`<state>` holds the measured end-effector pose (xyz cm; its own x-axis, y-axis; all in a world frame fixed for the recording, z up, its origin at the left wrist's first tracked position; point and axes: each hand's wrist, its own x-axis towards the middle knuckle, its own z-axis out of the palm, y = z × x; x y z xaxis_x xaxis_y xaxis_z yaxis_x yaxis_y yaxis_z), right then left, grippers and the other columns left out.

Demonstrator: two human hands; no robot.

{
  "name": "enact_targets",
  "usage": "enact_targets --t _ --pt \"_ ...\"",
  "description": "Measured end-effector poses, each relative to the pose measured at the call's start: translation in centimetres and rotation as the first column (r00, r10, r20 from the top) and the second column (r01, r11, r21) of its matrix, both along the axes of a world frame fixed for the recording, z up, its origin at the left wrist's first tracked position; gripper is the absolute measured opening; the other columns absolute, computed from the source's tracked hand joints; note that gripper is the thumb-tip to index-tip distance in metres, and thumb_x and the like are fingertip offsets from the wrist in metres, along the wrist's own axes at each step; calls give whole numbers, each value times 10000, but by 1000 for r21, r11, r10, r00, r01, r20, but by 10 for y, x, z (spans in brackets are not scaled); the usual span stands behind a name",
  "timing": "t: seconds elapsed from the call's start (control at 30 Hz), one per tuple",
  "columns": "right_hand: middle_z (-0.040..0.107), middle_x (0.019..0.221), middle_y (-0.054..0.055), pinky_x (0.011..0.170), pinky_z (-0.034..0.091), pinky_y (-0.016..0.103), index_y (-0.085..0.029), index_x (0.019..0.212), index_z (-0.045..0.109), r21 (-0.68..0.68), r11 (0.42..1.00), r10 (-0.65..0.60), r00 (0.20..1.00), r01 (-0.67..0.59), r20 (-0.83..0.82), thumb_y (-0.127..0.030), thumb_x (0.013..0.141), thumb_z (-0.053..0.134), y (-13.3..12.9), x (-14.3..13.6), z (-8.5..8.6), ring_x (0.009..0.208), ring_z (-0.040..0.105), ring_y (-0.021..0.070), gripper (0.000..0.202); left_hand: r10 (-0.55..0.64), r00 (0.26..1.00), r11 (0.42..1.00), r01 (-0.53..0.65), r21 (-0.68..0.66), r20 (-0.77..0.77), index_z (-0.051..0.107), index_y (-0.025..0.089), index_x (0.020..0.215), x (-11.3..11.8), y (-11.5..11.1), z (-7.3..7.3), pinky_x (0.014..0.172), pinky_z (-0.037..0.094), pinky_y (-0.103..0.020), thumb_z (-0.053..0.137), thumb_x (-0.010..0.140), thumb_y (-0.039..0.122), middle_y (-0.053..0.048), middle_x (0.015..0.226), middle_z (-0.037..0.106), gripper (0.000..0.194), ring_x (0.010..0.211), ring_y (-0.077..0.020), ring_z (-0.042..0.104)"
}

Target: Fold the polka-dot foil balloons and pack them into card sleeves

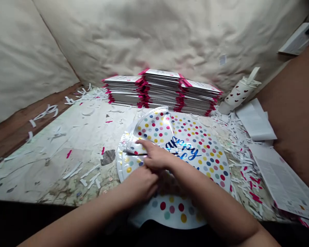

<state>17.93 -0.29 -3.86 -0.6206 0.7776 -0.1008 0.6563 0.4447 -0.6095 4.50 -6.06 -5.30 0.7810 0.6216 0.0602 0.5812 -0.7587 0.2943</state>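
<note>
A round foil balloon [213,147] with coloured dots and blue lettering lies flat at the table's front edge, its upper left part folded over. My right hand [157,157] rests on the fold, index finger stretched to the left along it. Just below and touching it, my left hand [142,181] is closed over the balloon; what its fingers hold, if anything, is hidden beneath it. The balloon's lower edge hangs over the table edge.
Three stacks of pink-edged flat packs [162,89] stand at the back. A tilted white cup with hearts [238,94] is at the back right. Paper strips and printed sheets [283,181] lie on the right of the worn table [74,144].
</note>
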Motion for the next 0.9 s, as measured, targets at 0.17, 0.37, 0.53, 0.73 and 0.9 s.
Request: enact_targets --t 0.17,0.37,0.53,0.73,0.9 --pt "484 1275 131 940 403 326 -117 1233 423 148 987 -63 998 58 30 -156 744 477 0 6 -16 1150 472 207 494 180 973 913 -111 392 -144 591 128 1074 -64 42 9 870 412 -448 403 828 132 -135 1142 584 310 1030 -287 514" --pt "538 1099 223 920 391 423 -48 1051 520 358 924 -184 978 137 102 -285 861 406 1 -37 -31 1109 455 303 325 315 936 805 -174 567 -159 613 167 722 -73 67 28 739 421 -414 417 841 164 -103 859 619 230 820 -250 533" --pt "598 951 148 746 471 353 -115 938 561 460 879 -212 966 123 148 -141 857 363 6 -48 -32 878 566 247 215 184 983 900 -157 406 -27 614 172 703 -57 40 19 717 457 -341 379 878 279 -78 739 593 312 754 -199 546" --pt "644 858 136 653 482 312 -98 969 577 587 719 -496 866 372 59 -96 855 349 21 35 23 732 605 209 255 300 936 944 -264 198 -186 377 141 1350 -62 33 -19 1021 295 -484 355 877 473 -149 1393 386 578 1294 -319 310" --pt "632 1059 148 865 459 355 -107 1130 550 800 235 -608 726 552 -321 -191 913 357 -15 131 90 982 597 234 302 330 918 943 -311 117 -219 324 147 1382 -61 35 -19 1044 265 -473 331 868 520 -142 1431 318 635 1323 -305 263"
